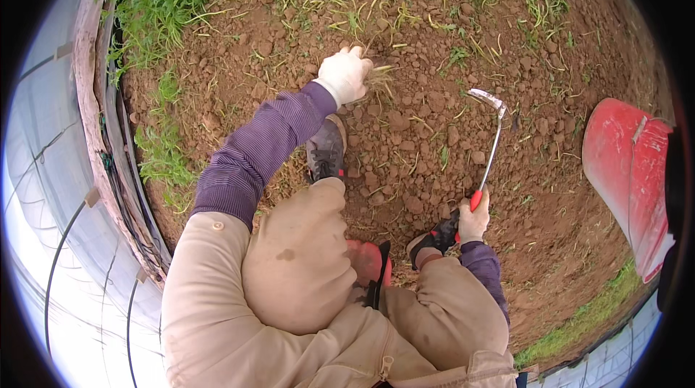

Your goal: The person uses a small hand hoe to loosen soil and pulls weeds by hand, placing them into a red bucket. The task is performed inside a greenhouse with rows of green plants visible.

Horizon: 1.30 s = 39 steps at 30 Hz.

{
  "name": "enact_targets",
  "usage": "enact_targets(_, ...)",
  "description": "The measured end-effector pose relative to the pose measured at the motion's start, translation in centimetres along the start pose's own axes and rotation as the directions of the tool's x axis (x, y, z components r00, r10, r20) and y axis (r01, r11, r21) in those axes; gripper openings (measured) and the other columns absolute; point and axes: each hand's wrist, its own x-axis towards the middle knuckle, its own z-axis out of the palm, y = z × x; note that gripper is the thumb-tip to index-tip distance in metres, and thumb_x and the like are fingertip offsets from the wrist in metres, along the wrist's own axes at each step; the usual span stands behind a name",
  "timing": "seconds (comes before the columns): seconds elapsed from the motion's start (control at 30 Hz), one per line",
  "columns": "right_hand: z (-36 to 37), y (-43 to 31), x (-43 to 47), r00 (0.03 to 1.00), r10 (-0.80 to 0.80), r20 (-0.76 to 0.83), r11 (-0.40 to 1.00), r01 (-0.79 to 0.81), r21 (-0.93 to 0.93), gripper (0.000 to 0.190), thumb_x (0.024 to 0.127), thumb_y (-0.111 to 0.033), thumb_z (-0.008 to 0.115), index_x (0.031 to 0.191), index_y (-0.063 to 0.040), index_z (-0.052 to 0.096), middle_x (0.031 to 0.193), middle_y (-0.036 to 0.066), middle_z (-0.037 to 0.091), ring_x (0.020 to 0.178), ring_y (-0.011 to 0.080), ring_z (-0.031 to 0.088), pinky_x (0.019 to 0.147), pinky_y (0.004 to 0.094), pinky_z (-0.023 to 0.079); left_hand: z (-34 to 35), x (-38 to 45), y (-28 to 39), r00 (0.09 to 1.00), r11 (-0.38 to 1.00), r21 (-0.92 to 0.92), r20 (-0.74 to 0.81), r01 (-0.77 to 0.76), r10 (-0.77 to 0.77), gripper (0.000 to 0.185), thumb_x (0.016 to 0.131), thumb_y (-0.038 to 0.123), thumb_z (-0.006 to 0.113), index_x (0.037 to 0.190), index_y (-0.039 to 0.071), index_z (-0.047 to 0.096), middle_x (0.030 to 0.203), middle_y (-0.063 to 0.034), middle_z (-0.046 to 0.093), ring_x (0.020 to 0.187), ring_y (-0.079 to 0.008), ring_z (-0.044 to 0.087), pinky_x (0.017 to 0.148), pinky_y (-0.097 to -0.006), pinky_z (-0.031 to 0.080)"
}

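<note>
My left hand (344, 76), in a pale work glove, reaches forward over the brown soil (402, 122). It is closed around a clump of dry stems and roots (381, 79), partly blurred at its edge. My right hand (474, 218), gloved too, grips the red handle (476, 200) of a hand hoe beside my right shoe (438, 237). The hoe's thin metal shaft points forward, and its bent, soil-smeared blade (487, 98) is at or just above the ground, to the right of the clump.
A red and white plastic container (624, 171) lies at the right. Leafy green plants (157, 2) grow at the upper left beside wooden boards (89, 78) and plastic sheeting (49, 133). Cut stems (402, 13) litter the soil ahead. My left shoe (326, 152) stands below my left hand.
</note>
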Motion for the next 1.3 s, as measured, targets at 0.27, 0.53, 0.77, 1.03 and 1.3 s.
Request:
enact_targets(0.27, 0.4, 0.5, 0.3, 0.998, -0.058, -0.019, 0.998, 0.058, 0.001, 0.06, 0.076, -0.024, 0.056, 0.133, -0.016, 0.038, 0.089, 0.023, 0.06, 0.085, 0.0383, 0.059, 0.077, 0.0426, 0.045, 1.9, 2.8, -2.5, 0.965, 0.965, 0.018, 0.018, 0.263, -0.263, 0.037, 0.071, 0.021, 0.064, 0.103, 0.004, 0.058, 0.102, -0.021, 0.056, 0.088, -0.0383, 0.06, 0.076, -0.0437, 0.049)
enact_targets(0.53, 0.0, 0.1, 0.1, 0.998, -0.051, -0.022, 0.998, 0.051, 0.033, 0.06, 0.076, -0.022, 0.056, 0.133, -0.016, 0.038, 0.091, 0.023, 0.061, 0.086, 0.0373, 0.06, 0.079, 0.0417, 0.045, -0.4, 2.4, -6.9, 0.877, 0.421, -0.875, 0.008, 0.238, -0.48, 0.049, 0.066, 0.021, 0.065, 0.102, -0.01, 0.055, 0.083, -0.0182, 0.063, 0.078, -0.0254, 0.061, 0.072, -0.0308, 0.048)
enact_targets(0.77, 0.3, 0.1, 0.2, 0.998, -0.055, -0.012, 0.998, 0.055, -0.022, 0.061, 0.075, -0.023, 0.056, 0.133, -0.016, 0.037, 0.091, 0.023, 0.061, 0.086, 0.0377, 0.06, 0.079, 0.0413, 0.046, 2.2, -0.2, 0.6, 0.983, 0.99, 0.012, 0.112, 0.143, -0.144, 0.041, 0.072, 0.021, 0.058, 0.109, 0.006, 0.054, 0.101, -0.0209, 0.06, 0.092, -0.0333, 0.06, 0.077, -0.0395, 0.05)
enact_targets(1.03, 0.1, 0.4, 0.3, 0.999, -0.033, -0.018, 0.999, 0.033, -0.013, 0.059, 0.077, -0.024, 0.055, 0.133, -0.015, 0.037, 0.092, 0.024, 0.061, 0.088, 0.0399, 0.059, 0.078, 0.0432, 0.046, 0.3, 1.2, -6.0, 0.809, 0.299, -0.925, 0.014, 0.233, -0.588, 0.038, 0.063, 0.013, 0.066, 0.092, -0.009, 0.057, 0.077, -0.0177, 0.063, 0.069, -0.0212, 0.06, 0.064, -0.0343, 0.048)
enact_targets(1.3, 0.7, 0.5, 0.3, 0.998, -0.06, -0.027, 0.998, 0.06, -0.005, 0.059, 0.077, -0.024, 0.055, 0.133, -0.016, 0.038, 0.091, 0.024, 0.061, 0.087, 0.0391, 0.059, 0.078, 0.043, 0.046, 1.5, 3.2, -3.4, 0.882, 0.903, -0.099, 0.281, 0.419, -0.378, 0.045, 0.075, 0.037, 0.059, 0.104, 0.003, 0.06, 0.1, -0.0188, 0.062, 0.095, -0.0328, 0.059, 0.08, -0.0395, 0.048)
